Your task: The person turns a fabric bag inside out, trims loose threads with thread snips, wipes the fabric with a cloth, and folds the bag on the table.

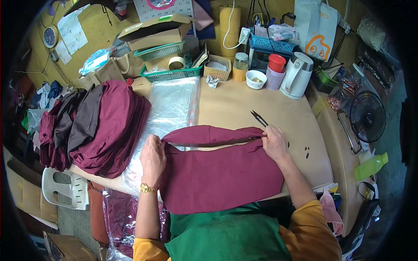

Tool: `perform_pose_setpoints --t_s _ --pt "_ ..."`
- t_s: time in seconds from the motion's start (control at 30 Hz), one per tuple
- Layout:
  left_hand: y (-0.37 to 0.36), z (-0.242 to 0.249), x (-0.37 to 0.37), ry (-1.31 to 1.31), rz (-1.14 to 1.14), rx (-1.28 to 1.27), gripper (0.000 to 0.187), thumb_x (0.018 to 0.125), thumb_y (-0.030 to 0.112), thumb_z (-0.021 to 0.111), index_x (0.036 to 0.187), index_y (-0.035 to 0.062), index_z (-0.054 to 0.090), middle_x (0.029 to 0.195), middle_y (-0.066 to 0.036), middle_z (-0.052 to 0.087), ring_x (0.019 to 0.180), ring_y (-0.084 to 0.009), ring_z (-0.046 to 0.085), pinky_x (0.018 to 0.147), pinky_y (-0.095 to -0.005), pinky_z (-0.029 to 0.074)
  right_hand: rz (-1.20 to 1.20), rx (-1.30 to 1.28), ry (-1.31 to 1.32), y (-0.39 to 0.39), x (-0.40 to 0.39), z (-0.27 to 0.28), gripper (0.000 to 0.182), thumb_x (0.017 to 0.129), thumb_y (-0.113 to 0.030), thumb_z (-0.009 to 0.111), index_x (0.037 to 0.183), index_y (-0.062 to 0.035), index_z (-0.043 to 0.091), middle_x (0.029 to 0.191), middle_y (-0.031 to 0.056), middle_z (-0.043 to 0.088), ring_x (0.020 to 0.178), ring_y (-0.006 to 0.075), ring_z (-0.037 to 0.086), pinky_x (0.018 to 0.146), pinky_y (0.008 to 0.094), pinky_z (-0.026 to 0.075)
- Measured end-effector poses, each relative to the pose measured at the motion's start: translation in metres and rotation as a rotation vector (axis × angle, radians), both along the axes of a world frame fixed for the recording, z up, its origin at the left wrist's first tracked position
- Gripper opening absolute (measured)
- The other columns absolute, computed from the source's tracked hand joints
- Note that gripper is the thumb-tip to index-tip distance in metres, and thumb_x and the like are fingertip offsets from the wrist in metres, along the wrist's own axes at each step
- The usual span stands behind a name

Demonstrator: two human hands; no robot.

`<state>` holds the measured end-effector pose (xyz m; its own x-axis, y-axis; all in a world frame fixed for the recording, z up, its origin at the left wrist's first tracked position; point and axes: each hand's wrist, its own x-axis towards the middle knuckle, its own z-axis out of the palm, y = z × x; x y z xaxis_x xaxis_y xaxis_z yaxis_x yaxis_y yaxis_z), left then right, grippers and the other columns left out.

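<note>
A maroon cloth piece (220, 180) with a loose band along its top is stretched between my hands, over the table's front edge and my green apron (222, 237). My left hand (152, 158), with a gold bracelet at the wrist, grips its upper left corner. At the upper right corner, my right hand (274, 142) is closed on the cloth where band and main panel meet. Black thread snips (258, 118) stick out from the top of that same hand, tips pointing away from me. A slit of table shows between band and panel.
Maroon and dark garments (109, 130) are piled at the left. Clear plastic bags (172, 102) lie beside them. Along the back stand green baskets (172, 74), a white bowl (256, 80) and a kettle (297, 75). A black fan (368, 116) is at the right.
</note>
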<state>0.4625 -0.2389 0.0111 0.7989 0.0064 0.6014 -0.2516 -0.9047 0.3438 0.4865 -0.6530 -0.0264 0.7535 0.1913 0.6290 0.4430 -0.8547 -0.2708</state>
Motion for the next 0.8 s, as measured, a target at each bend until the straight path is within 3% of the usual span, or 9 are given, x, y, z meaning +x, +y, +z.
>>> perform_pose_setpoints --t_s 0.13,0.2,0.27,0.33,0.4,0.43,0.57,0.67,0.8 --pt "0.014 0.004 -0.003 -0.01 0.014 -0.048 0.005 0.093 0.002 0.055 0.09 0.0012 0.051 0.08 -0.02 0.057 0.072 -0.0426 0.058 0.063 -0.0452 0.046 -0.082 0.007 -0.014 -0.012 -0.002 0.002 0.02 0.071 0.002 0.068 0.08 -0.0053 0.051 0.08 0.0105 0.059 0.077 0.0328 0.06 0.071 0.0424 0.043" --pt "0.013 0.001 -0.004 0.02 0.06 -0.062 0.01 0.097 0.005 0.056 0.088 0.0018 0.051 0.079 -0.014 0.061 0.064 -0.0344 0.059 0.059 -0.0432 0.045 -0.118 -0.012 0.128 -0.016 -0.004 0.006 0.025 0.072 -0.002 0.072 0.09 -0.0054 0.055 0.091 0.012 0.06 0.087 0.0333 0.06 0.078 0.0429 0.043" --pt "-0.004 -0.003 -0.012 0.496 -0.357 -0.74 0.012 0.099 0.013 0.059 0.094 0.0025 0.056 0.082 -0.007 0.065 0.065 -0.0218 0.064 0.061 -0.0388 0.051 -0.092 -0.119 0.039 0.005 -0.014 0.038 0.039 0.073 -0.006 0.076 0.107 -0.0064 0.056 0.106 0.0139 0.057 0.101 0.034 0.056 0.087 0.0441 0.042" --pt "-0.037 0.011 -0.027 1.023 -0.594 -1.071 0.03 0.099 0.021 0.063 0.12 0.0009 0.056 0.101 -0.008 0.068 0.089 -0.0153 0.068 0.079 -0.0324 0.056 -0.012 -0.161 0.032 0.022 -0.012 0.049 0.048 0.072 -0.01 0.078 0.114 -0.0072 0.054 0.112 0.0146 0.054 0.106 0.0347 0.054 0.09 0.0447 0.041" --pt "-0.065 -0.001 -0.027 1.079 -0.73 -1.24 0.057 0.099 0.027 0.063 0.142 -0.0018 0.04 0.123 -0.015 0.062 0.114 -0.0211 0.062 0.1 -0.0334 0.05 0.066 -0.2 0.022 0.042 -0.004 0.053 0.057 0.071 -0.013 0.08 0.121 -0.008 0.052 0.119 0.0154 0.051 0.111 0.0354 0.051 0.093 0.0452 0.04" --pt "-0.072 -0.013 -0.02 1.104 -0.711 -1.282 0.07 0.099 0.032 0.062 0.149 -0.0039 0.029 0.137 -0.016 0.053 0.126 -0.0229 0.054 0.106 -0.037 0.045 0.107 -0.229 -0.04 0.054 0.004 0.052 0.048 0.073 -0.011 0.078 0.114 -0.0076 0.055 0.112 0.0132 0.054 0.106 0.0326 0.053 0.092 0.0443 0.04" --pt "-0.08 -0.024 0.005 0.992 -0.582 -1.631 0.064 0.098 0.044 0.061 0.136 -0.0042 0.043 0.132 -0.017 0.055 0.121 -0.0241 0.056 0.104 -0.041 0.047 0.297 -0.378 -0.021 0.058 0.051 0.01 0.017 0.076 -0.004 0.068 0.089 -0.0072 0.059 0.087 0.0063 0.057 0.089 0.0246 0.059 0.09 0.0417 0.042" --pt "-0.065 -0.028 0.028 0.815 -0.365 -1.902 0.059 0.095 0.048 0.063 0.126 -0.0003 0.048 0.124 -0.017 0.057 0.115 -0.0269 0.059 0.101 -0.043 0.05 0.391 -0.229 -0.191 0.077 0.032 0.034 0.01 0.075 0.0 0.063 0.077 -0.0079 0.056 0.075 0.0034 0.054 0.079 0.0218 0.059 0.088 0.0401 0.042" --pt "-0.039 -0.032 0.041 0.494 -0.361 -2.314 0.041 0.105 0.039 0.047 0.12 0.001 0.05 0.125 -0.02 0.058 0.115 -0.0307 0.059 0.104 -0.0471 0.049 0.395 -0.323 -0.159 0.067 0.008 0.033 0.008 0.079 -0.005 0.066 0.081 -0.0081 0.059 0.083 0.0049 0.057 0.086 0.0224 0.059 0.09 0.0406 0.042"
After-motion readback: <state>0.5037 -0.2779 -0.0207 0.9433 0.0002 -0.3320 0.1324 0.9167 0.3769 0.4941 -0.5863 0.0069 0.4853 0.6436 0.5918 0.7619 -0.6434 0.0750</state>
